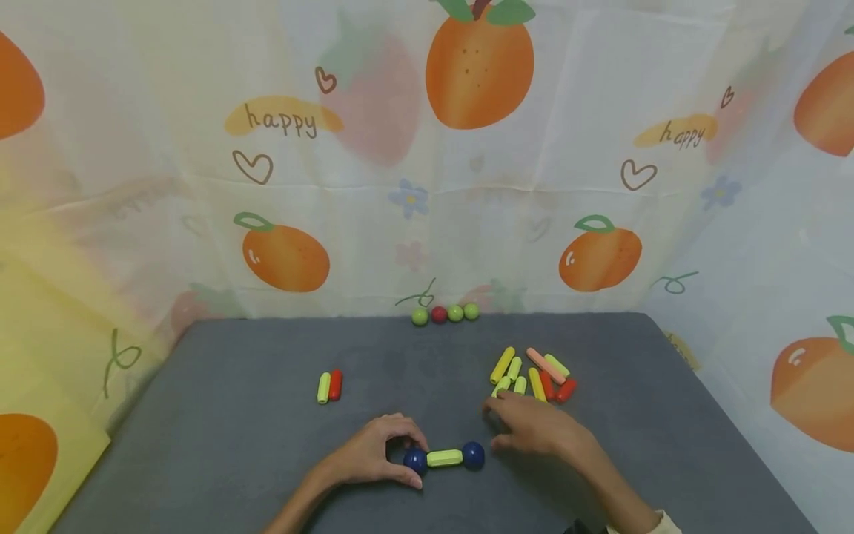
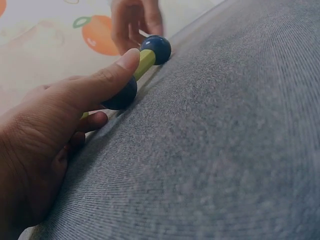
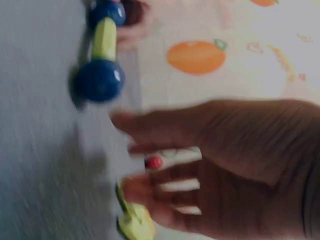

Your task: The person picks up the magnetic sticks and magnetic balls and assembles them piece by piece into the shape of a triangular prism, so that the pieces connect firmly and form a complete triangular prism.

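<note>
Two dark blue balls lie on the grey tabletop, joined by a yellow-green stick into a dumbbell shape. My left hand holds the left blue ball between thumb and fingers. At the other end, the right blue ball stands free of both hands. My right hand hovers to its right with fingers apart and holds nothing, blurred in the right wrist view. Its fingertips are at the near edge of a loose group of sticks, among them a yellow stick and a pink stick, and partly cover some.
A short yellow-green stick and a red stick lie side by side at the left. Along the table's back edge sit several small balls, including a red ball. Behind them hangs a fruit-print cloth.
</note>
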Demonstrator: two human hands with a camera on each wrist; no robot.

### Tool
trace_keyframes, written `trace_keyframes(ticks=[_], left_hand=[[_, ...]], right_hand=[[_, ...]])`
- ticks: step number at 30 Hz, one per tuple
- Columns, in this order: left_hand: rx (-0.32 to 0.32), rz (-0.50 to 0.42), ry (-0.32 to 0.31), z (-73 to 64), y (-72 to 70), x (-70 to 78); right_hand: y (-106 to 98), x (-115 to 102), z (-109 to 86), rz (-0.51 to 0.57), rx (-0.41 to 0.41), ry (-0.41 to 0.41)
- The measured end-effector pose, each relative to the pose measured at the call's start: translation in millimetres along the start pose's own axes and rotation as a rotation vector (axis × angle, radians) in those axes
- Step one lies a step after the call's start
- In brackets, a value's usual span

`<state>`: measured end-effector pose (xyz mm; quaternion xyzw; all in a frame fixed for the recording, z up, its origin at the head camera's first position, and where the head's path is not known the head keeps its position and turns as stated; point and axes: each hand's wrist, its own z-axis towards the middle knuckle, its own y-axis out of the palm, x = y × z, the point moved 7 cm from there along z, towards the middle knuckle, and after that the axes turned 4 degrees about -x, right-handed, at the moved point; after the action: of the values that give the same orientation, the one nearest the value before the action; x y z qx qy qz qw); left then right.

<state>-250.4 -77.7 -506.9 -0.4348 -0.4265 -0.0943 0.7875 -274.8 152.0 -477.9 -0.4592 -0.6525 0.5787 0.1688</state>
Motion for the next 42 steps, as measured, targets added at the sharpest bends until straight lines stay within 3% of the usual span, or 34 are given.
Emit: trace_keyframes(ticks=[3, 6, 11, 13, 20, 27, 31, 36, 42], left_hand=[[0.004, 0.007, 0.008, 0.2, 0.3, 0.3], [-0.002, 0.008, -0.002, -0.4, 1.4, 0.0], [0.000, -0.003, -0.011, -1.0, 1.7, -0.8], [0.006, 0.002, -0.002, -0.4, 1.2, -0.6], [0.014, 0.012, 0.006, 0.2, -0.5, -0.3], [0.011, 0.031, 0.001, -0.6, -0.5, 0.6], [0.004, 0.033, -0.016, 0.8, 2.1, 0.1], [-0.009, 0.044, -0.020, 1.5, 2.4, 1.4], [-0.007, 0.049, -0.007, 0.6, 0.8, 4.5]], right_hand=[[-23.8, 2.4, -12.3, -0.090, 0.131, 0.174], [-28.7, 4.2, -19.4, -0.118, 0.156, 0.211], [-22.8, 1.2, -24.4, 0.005, 0.017, 0.097], [-24.5, 1.6, -26.1, 0.053, -0.004, 0.083], [-29.3, -3.4, -25.2, 0.082, 0.070, 0.050], [-25.2, -21.7, -16.6, 0.275, 0.124, -0.014], [-22.2, -35.2, -6.6, 0.324, 0.111, -0.068], [-16.2, -42.9, 5.7, 0.355, 0.070, -0.038], [-13.4, -48.7, 7.1, 0.357, 0.030, -0.043]])
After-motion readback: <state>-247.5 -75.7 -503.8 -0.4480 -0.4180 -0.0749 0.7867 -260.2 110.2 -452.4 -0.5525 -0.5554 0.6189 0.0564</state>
